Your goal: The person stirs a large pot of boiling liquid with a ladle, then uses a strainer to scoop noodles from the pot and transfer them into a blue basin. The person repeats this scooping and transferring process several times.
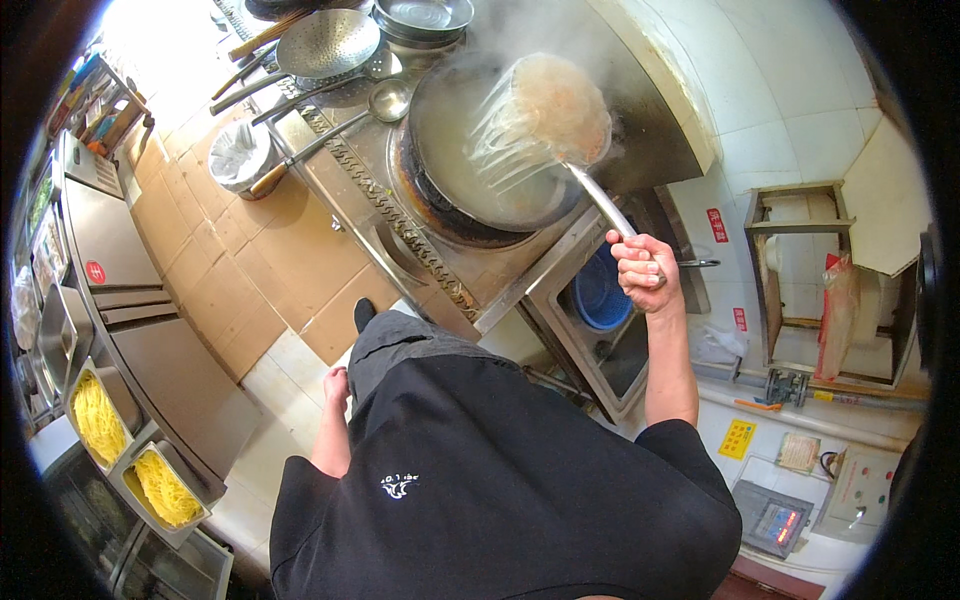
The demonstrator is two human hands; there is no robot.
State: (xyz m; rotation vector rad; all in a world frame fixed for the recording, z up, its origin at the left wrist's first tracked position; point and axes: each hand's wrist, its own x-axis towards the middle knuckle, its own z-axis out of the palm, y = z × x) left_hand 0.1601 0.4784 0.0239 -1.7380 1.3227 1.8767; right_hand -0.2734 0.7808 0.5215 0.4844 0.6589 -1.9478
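Observation:
My right hand [646, 271] grips the metal handle of a strainer [600, 199] above a large wok [439, 202]. A steaming mass of noodles [559, 105] fills the strainer's head, and pale translucent strands trail from its left side. Cloudy liquid [457, 161] lies in the wok, with steam rising around it. My left hand [337, 386] hangs low beside my grey trousers [405, 341], its fingers partly hidden, away from the stove.
Left of the wok, a ladle [390, 100] and a perforated strainer [328, 43] rest with handles jutting past the stove edge. A lined bucket [240, 157] stands on the cardboard-covered floor. A blue basket [604, 292] sits in the sink. Yellow noodles [97, 424] fill metal pans at left.

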